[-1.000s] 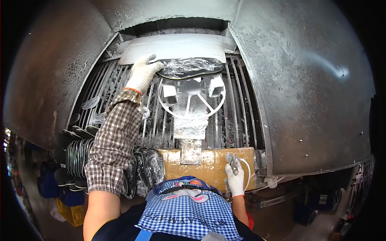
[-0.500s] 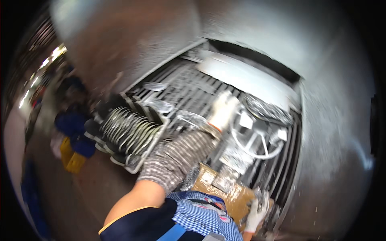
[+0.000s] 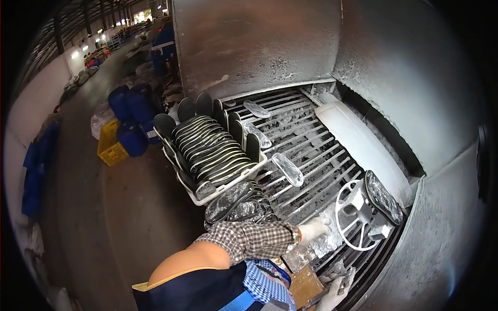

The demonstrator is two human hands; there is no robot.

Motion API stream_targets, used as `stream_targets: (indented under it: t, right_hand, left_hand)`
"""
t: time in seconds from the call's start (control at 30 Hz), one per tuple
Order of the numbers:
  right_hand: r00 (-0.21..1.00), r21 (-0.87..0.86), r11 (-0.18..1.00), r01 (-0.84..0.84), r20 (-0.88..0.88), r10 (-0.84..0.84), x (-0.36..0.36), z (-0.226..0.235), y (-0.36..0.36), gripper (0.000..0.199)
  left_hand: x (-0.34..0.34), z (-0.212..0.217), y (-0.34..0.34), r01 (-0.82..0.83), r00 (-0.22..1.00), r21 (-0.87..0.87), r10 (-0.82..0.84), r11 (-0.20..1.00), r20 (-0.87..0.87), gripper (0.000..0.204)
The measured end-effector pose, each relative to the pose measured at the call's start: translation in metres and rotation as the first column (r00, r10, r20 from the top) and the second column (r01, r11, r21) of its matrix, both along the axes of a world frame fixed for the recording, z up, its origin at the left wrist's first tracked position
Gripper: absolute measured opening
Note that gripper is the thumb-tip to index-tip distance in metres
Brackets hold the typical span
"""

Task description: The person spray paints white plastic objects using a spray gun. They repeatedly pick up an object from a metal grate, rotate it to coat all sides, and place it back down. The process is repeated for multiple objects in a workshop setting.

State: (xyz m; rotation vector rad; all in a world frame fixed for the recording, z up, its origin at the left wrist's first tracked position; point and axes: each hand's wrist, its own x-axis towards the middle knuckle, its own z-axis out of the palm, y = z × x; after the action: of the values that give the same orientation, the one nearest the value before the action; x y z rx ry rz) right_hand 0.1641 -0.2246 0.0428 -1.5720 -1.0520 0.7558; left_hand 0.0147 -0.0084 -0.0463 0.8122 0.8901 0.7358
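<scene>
My left hand (image 3: 313, 231), in a white knit glove with a checked sleeve behind it, reaches to a crumpled, white-dusted silvery piece (image 3: 328, 241) beside a white spoked wheel (image 3: 340, 217). Its fingertips are too blurred into that pale piece to make out. Low at the front, my right hand (image 3: 334, 296), also gloved, is curled round a small greyish thing I cannot make out. Just left of it lies a brown box (image 3: 306, 286). Against the far side of the wheel leans a dark, white-smeared shoe sole (image 3: 384, 197).
A white crate (image 3: 228, 185) is packed with black, white-edged soles. More soles (image 3: 238, 205) are stacked before it. Single soles (image 3: 287, 169) lie on the slatted metal grate (image 3: 311, 150). Metal walls (image 3: 259, 46) enclose its back and right. A yellow crate (image 3: 111, 147) and blue drums (image 3: 132, 137) stand left.
The view has swung left and steadied. My left hand has come back nearer, from beyond the wheel's left side to the silvery piece. A dark sole now stands upright at the wheel.
</scene>
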Motion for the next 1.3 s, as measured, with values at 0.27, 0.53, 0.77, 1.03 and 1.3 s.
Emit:
stream_targets:
  t: [0.27,0.53,0.77,1.03,1.3]
  right_hand:
    - [0.955,0.248,0.967,-0.058,-0.267,0.126,-0.013,0.027,0.035,0.057]
    - [0.832,0.475,0.865,-0.159,-0.407,0.377,-0.025,0.084,0.052,0.069]
    - [0.897,0.56,0.819,-0.126,-0.288,0.335,-0.023,0.104,0.066,0.068]
    - [0.962,0.457,0.889,0.022,-0.252,0.105,-0.004,0.088,0.078,0.057]
    - [0.938,0.462,0.882,0.09,-0.338,0.081,0.007,0.079,0.079,0.055]
  left_hand:
    - [-0.001,0.022,-0.016,0.186,0.938,0.338,-0.269,0.923,0.217,0.021]
    - [-0.003,0.029,-0.005,0.176,0.888,0.009,-0.163,0.984,0.431,0.041]
    - [0.004,0.043,-0.007,0.251,0.863,-0.026,-0.211,0.968,0.459,0.042]
    - [0.007,0.037,-0.011,0.187,0.884,-0.017,-0.161,0.982,0.438,0.039]
    - [0.006,0.029,-0.009,0.194,0.877,-0.057,-0.148,0.979,0.456,0.035]
